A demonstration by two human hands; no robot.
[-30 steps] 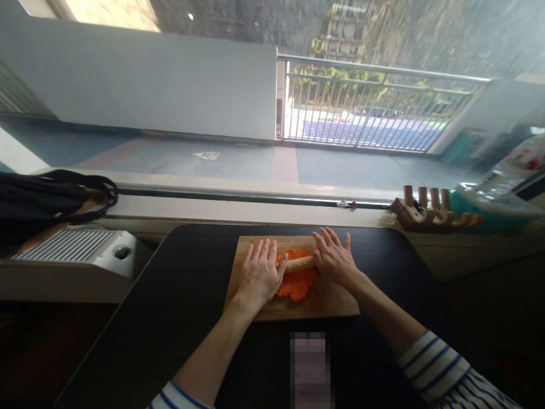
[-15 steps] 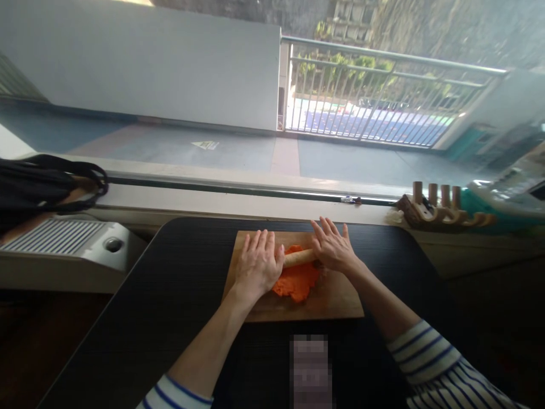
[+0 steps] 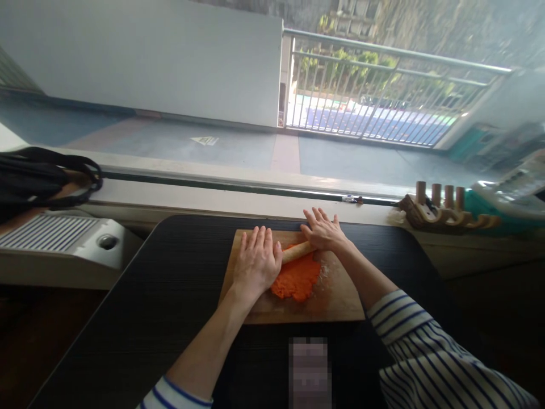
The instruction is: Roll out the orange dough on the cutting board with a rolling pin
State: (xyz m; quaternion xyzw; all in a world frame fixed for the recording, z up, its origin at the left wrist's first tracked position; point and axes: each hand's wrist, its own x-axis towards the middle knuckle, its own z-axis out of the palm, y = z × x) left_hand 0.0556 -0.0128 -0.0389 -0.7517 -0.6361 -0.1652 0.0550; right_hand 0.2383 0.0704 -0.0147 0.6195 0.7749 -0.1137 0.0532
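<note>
Head camera, sole view | rides the wearer's head, above and behind the fingers [image 3: 256, 238] | looks forward and down, over them to the sill [image 3: 238, 201] and railing [image 3: 395, 52] beyond | stands back enough, I see, to take in both forearms [image 3: 212, 337] and the table [image 3: 166, 289] around the fingers

The board [image 3: 343, 302] rests on the table [image 3: 179, 272]. On the board lies the dough [image 3: 297, 279]; the rolling pin [image 3: 297, 253] lies across the dough's far part. Behind the board: windowsill [image 3: 238, 202]. Behind it, right: rack [image 3: 445, 217]. Behind it, left: bag [image 3: 29, 179].

Hands [image 3: 256, 264] [image 3: 322, 232] palms down, arms [image 3: 215, 346] [image 3: 369, 271] outstretched
</note>
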